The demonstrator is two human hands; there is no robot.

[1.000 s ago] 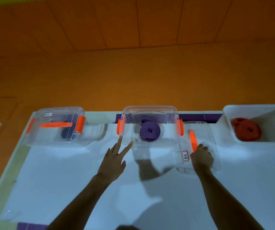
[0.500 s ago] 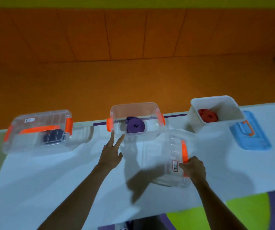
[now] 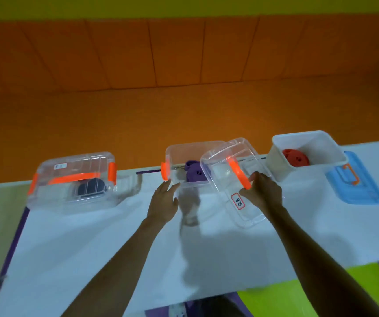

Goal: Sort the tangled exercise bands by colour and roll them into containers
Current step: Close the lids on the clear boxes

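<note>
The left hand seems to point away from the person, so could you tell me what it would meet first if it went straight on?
Most likely the near wall of the clear container holding the purple band; the left hand has its fingertips almost at it.

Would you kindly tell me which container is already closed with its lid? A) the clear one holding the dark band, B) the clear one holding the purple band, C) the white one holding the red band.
A: the left clear container with the dark band has its lid clipped on; the other two stand open.

An orange padded wall (image 3: 184, 51) and orange floor (image 3: 161, 120) behind a white table (image 3: 92, 236).
</note>
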